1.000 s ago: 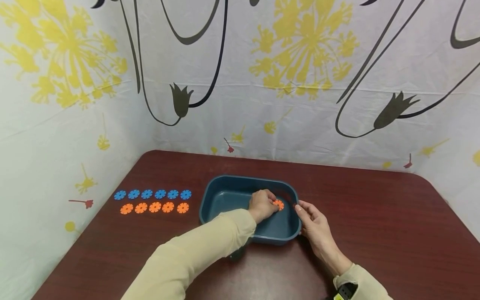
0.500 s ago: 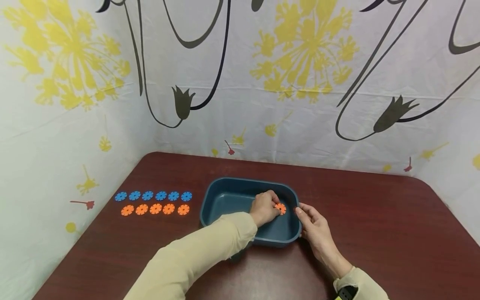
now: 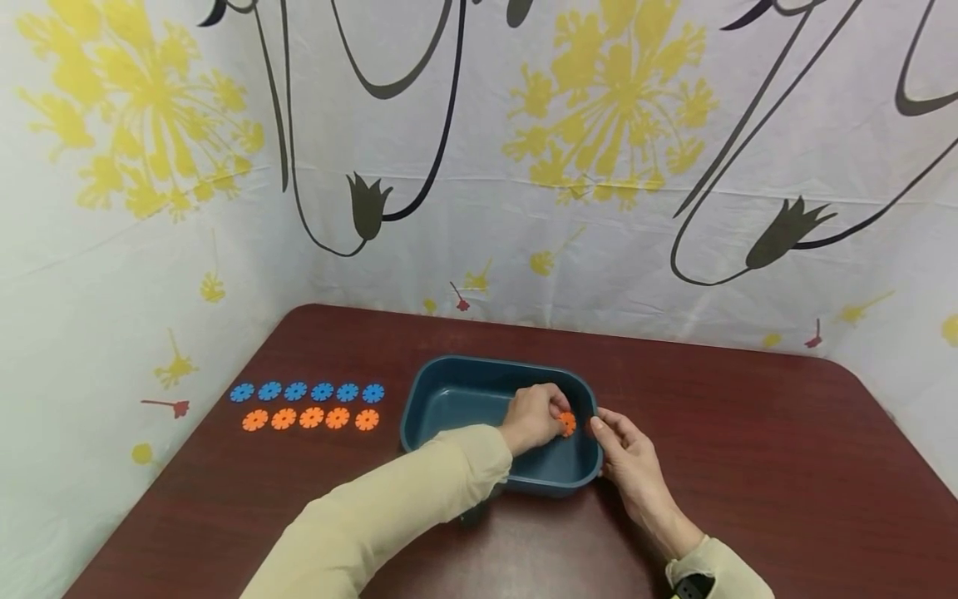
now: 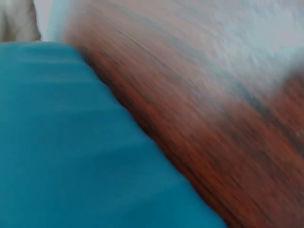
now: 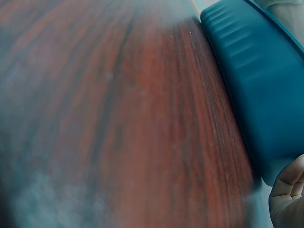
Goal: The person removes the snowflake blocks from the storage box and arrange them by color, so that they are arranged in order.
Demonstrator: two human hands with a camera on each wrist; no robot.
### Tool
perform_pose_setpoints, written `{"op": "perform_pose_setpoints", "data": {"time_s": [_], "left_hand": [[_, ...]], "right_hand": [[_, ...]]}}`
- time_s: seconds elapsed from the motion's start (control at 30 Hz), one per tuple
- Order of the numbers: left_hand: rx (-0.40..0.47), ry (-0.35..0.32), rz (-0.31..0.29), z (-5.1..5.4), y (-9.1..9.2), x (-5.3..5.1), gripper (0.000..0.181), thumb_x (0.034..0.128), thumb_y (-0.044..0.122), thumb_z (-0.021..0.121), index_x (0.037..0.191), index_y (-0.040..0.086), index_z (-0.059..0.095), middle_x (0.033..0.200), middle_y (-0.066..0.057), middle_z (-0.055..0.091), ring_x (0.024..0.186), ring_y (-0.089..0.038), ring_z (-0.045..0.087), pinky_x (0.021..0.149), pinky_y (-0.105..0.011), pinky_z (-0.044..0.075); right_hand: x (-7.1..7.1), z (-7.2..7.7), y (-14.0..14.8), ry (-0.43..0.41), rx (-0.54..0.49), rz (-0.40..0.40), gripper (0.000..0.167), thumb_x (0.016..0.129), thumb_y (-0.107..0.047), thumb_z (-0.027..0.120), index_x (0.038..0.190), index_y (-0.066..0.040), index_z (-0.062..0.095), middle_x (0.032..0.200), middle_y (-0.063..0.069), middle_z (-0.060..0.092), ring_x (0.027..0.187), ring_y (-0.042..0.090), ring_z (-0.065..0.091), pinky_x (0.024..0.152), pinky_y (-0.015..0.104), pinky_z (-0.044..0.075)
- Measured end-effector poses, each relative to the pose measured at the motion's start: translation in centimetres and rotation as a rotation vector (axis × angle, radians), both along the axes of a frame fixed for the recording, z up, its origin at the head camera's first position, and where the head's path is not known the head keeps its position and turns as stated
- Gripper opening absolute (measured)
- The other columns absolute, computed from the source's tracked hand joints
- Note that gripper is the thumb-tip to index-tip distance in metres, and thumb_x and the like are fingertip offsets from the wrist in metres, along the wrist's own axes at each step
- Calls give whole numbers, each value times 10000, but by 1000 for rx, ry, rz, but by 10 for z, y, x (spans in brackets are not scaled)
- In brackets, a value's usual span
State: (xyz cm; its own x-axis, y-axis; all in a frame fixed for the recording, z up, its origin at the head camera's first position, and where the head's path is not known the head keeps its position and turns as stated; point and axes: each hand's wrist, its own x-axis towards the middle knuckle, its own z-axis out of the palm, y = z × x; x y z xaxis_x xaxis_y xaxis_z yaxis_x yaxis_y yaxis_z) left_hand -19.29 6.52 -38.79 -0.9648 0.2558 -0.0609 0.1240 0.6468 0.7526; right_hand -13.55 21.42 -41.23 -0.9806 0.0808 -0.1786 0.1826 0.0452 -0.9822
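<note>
Inside a blue-teal plastic tray (image 3: 456, 399), my left hand (image 3: 535, 416) pinches an orange notched disc (image 3: 568, 423) near the right end. Part of the disc is hidden behind the fingers. My right hand (image 3: 636, 466) grips the tray's right rim, with the thumb at the near side. In the right wrist view, a bit of that hand (image 5: 289, 194) shows at the tray's corner, and the outer tray wall (image 5: 256, 80) stands on the table. The left wrist view shows only the tray's outer side (image 4: 85, 152) close up, without the fingers.
Left of the tray lie a row of several blue notched discs (image 3: 322, 391) and, in front of it, a row of several orange ones (image 3: 311, 418). All sit flat on the dark red-brown table (image 3: 748, 449). A patterned white cloth (image 3: 464, 150) hangs behind.
My left hand has shifted slightly to the right inside the tray with the orange disc, which now shows at a different angle. The right hand keeps its grip on the rim.
</note>
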Motion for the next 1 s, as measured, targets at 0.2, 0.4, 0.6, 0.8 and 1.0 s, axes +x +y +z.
{"op": "perform_pose_setpoints", "data": {"time_s": [0.2, 0.4, 0.6, 0.8, 1.0], "left_hand": [[183, -101, -9, 13, -7, 7, 174, 779, 25, 739, 924, 83, 661, 774, 6, 616, 681, -84, 551, 608, -208, 500], [359, -202, 1, 24, -16, 12, 200, 788, -8, 720, 964, 64, 658, 790, -31, 619, 669, -105, 604, 635, -259, 552], [442, -244, 11, 31, -30, 13, 199, 812, 40, 714, 1000, 83, 663, 844, -46, 619, 723, -122, 635, 709, -307, 564], [497, -246, 32, 39, -50, 16, 226, 819, 70, 716, 1038, 97, 663, 878, -55, 617, 763, -131, 631, 743, -319, 560], [546, -225, 50, 45, -74, 20, 269, 827, 71, 709, 1089, 72, 654, 903, -74, 611, 783, -145, 633, 767, -334, 557]], "right_hand": [[0, 1, 0, 5, -14, 6, 479, 957, -343, 536, 1323, -50, 439, 904, -82, 621, 632, 31, 540, 556, 206, 470], [1, 1, 0, 1, -13, 9, 497, 952, -363, 537, 1324, -48, 437, 879, -78, 627, 626, 42, 542, 555, 212, 470], [1, 0, 0, 6, -2, 9, 507, 954, -371, 529, 1329, -45, 432, 894, -90, 626, 636, 40, 551, 565, 213, 477], [1, -1, -1, 8, -18, -5, 476, 959, -349, 530, 1316, -48, 440, 887, -86, 621, 618, 40, 537, 544, 203, 458], [0, 0, -2, 9, -21, -14, 485, 959, -338, 532, 1324, -34, 433, 878, -96, 620, 631, 40, 545, 540, 201, 451]]}}
